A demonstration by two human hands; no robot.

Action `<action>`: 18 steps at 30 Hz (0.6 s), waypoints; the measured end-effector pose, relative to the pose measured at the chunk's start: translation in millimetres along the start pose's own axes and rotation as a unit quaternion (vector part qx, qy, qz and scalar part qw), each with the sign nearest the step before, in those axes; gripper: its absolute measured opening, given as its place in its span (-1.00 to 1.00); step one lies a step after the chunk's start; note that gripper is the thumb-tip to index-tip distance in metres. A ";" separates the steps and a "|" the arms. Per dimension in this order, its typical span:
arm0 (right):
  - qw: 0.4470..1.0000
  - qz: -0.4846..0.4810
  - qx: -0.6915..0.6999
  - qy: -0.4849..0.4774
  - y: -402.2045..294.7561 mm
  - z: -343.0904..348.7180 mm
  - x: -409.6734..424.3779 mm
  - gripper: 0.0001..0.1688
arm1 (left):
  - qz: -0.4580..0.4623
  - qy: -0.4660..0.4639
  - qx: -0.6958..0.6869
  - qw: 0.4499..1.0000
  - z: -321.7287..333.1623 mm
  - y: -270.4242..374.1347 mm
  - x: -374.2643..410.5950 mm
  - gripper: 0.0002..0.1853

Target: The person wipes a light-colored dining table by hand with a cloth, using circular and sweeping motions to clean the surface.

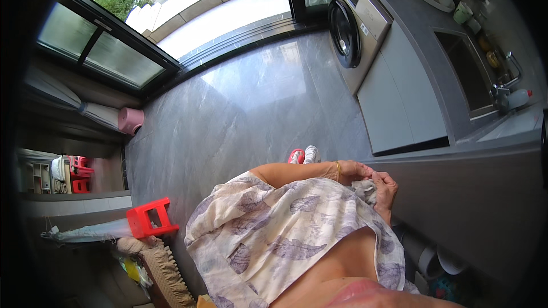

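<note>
My left hand (356,170), with a yellow bangle at its wrist, reaches across the front of my body. Its fingertips meet those of my right hand (386,189). A crumpled grey-and-white cloth (364,190) is bunched between the two hands, just below the pinched fingers. Part of it is hidden by the hands, so its full shape cannot be seen. A loose cream shirt (295,222) with purple leaf prints covers my body close beneath the cloth. Past my left forearm show my feet in a red slipper (296,155) and patterned socks.
A dark panel (454,196) stands close on my right. Beyond it are a worktop with a sink (464,68), pale cabinets (398,94) and a washing machine (359,21). A red plastic stool (152,218) and a pink bin (131,120) are on the left. Ahead, a sliding door (115,47) opens outdoors.
</note>
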State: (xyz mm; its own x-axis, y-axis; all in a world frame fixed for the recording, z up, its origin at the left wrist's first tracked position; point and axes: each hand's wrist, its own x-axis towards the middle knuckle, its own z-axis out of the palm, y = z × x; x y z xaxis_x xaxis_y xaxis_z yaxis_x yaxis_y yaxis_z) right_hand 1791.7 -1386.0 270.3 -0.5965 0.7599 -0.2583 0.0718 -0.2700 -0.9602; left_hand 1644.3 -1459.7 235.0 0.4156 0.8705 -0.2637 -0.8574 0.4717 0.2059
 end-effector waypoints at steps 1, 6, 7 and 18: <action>1.000 -0.001 0.005 0.000 -1.2 -6.9 -6.2 -0.89 | 0.002 0.027 -0.009 1.000 6.6 -9.3 3.9 -0.87; 0.999 -0.036 0.003 0.006 -2.1 -13.8 -29.7 -0.85 | 0.004 0.090 -0.046 0.995 27.2 -32.8 -4.6 -0.87; 0.999 -0.052 0.000 0.012 -1.8 -10.2 -32.8 -0.85 | 0.016 0.096 -0.028 0.995 27.3 -33.3 -7.1 -0.87; 0.960 -0.193 -0.065 0.191 2.0 21.5 -43.2 -0.84 | 0.008 0.071 0.149 0.986 37.4 -13.7 -34.9 -0.49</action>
State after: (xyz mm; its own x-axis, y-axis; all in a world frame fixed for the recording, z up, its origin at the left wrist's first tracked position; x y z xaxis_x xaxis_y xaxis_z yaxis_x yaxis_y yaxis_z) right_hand 1800.4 -1432.1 281.8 -0.2645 0.9565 0.1230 0.0183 0.1325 -0.9910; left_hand 1653.0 -1491.3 276.6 0.3372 0.8602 -0.3826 -0.7278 0.4960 0.4737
